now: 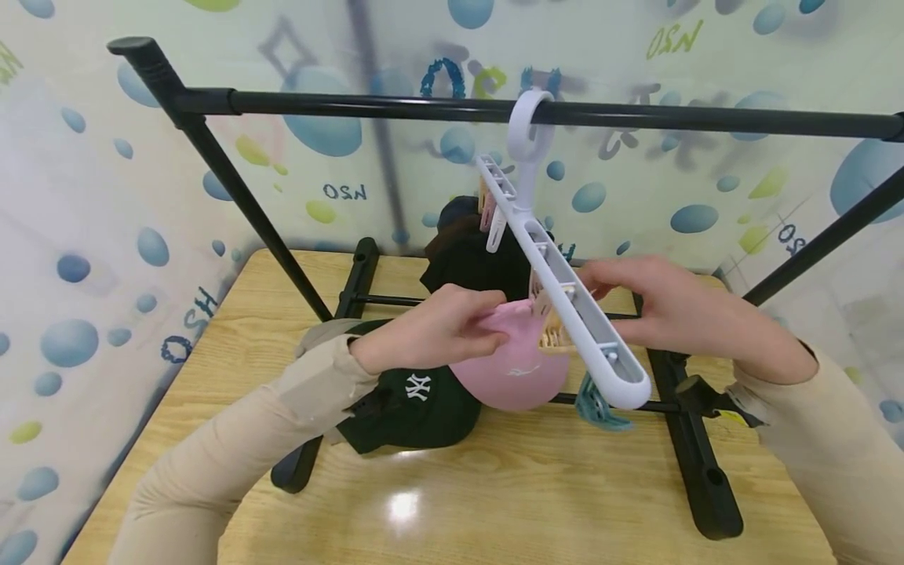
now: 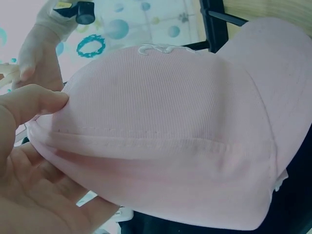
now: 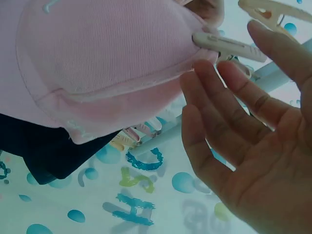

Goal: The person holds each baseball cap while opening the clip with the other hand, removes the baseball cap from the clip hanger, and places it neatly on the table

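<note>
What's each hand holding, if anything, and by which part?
The left hand pinches the pink baseball cap by its crown's edge, away from the brim; the right hand holds nothing.

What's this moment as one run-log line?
left hand: pinching pink cap | right hand: empty, fingers near pale clip | pale clip: on pink cap's edge | white hanger: hooked over black rail

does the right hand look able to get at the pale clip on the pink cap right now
Probably yes: the right hand holds nothing and is right beside the pale clip, with nothing seen between them in the right wrist view, while the left hand pinches the pink cap.
</note>
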Tool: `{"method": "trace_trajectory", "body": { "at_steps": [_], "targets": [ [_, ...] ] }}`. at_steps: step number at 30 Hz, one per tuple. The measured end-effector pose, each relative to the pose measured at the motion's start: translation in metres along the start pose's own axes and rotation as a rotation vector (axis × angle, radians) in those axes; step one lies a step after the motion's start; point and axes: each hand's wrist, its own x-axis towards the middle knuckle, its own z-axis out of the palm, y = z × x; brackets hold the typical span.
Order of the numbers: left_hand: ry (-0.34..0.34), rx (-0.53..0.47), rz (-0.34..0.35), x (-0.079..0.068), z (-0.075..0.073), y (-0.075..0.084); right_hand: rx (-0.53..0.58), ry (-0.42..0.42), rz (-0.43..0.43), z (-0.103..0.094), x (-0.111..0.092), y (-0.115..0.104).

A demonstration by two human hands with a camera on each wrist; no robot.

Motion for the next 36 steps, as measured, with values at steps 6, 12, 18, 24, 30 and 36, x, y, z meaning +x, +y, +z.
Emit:
{"method": "trace_trajectory", "body": {
  "at_steps": [6, 12, 18, 24, 30, 36],
  "targets": [
    [-0.012, -0.023, -0.008, -0.001, 0.001, 0.001, 0.06, 0.007, 0.078, -0.003, 0.013, 0.001],
    [-0.015, -0.013, -0.011, 0.0, 0.002, 0.002, 0.179, -0.129, 0.229, -0.009, 0.026, -0.007],
    [-0.018, -0.015, -0.03, -0.001, 0.002, 0.004, 0.281, -0.245, 0.304, -0.017, 0.039, -0.013],
    [-0.009, -0.011, -0.027, -0.003, 0.003, 0.004, 0.386, -0.333, 0.412, -0.018, 0.048, -0.012],
    [-0.007, -0.045, -0.027, -0.005, 0.003, 0.003, 0.472, -0.342, 0.412, -0.012, 0.051, -0.005],
    [0.021, -0.067, -0.02, -0.007, 0.005, 0.001, 0.521, -0.335, 0.302, -0.008, 0.048, 0.002]
  ]
}}
